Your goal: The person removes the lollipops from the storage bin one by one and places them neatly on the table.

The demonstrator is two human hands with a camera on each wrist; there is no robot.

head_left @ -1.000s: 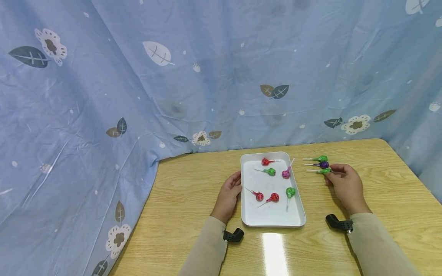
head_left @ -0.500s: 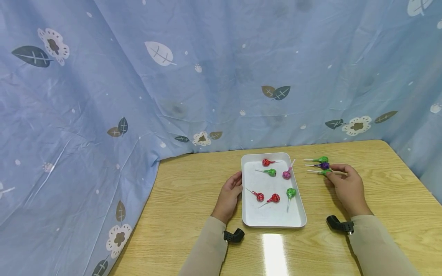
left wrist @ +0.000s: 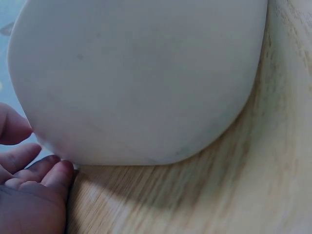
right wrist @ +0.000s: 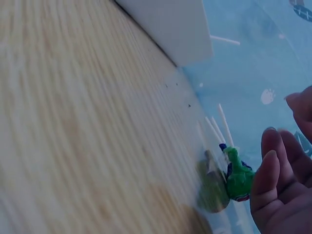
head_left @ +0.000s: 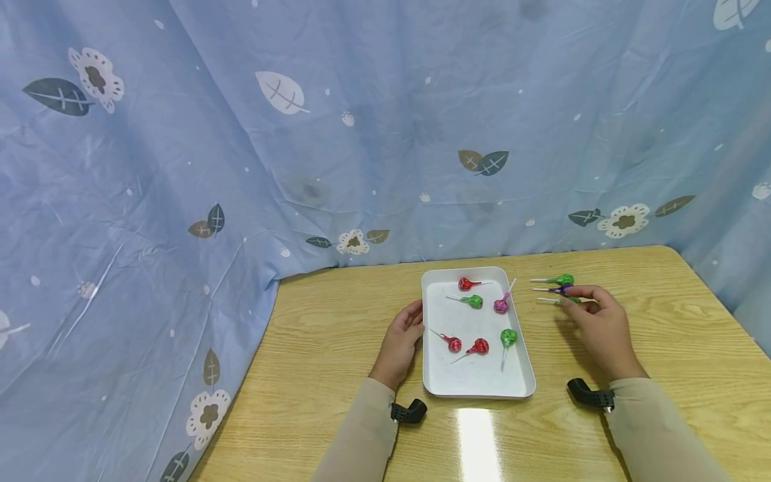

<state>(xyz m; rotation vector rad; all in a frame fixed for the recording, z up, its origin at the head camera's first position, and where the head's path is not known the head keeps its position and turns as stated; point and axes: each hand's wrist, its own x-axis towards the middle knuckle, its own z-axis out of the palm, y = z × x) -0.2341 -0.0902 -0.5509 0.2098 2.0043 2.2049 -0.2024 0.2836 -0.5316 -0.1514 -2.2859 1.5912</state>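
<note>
Beside the white tray (head_left: pixel 472 381), my left hand (head_left: pixel 396 345) rests its fingertips against the left outer wall; the left wrist view shows them at the wall's lower edge. My right hand (head_left: pixel 605 331) is over the nearest of three lollipops lying in a row to the tray's right. That green lollipop (right wrist: pixel 239 181) sits next to the fingers, while the thumb stands apart from them. Behind it lie a purple lollipop (head_left: pixel 557 290), partly covered by the hand, and another green lollipop (head_left: pixel 565 278). All three sticks point left.
Inside the tray lie several lollipops: red ones such as the red lollipop (head_left: pixel 454 344), green ones like the green lollipop (head_left: pixel 508 336), and a pink lollipop (head_left: pixel 500 306) whose stick crosses the right rim. A blue patterned curtain (head_left: pixel 385 134) hangs behind the wooden table (head_left: pixel 325 335).
My right hand has shifted slightly left, its fingertips now covering more of the near green and purple lollipops. The left hand and tray stay in place; the head view has moved a little.
</note>
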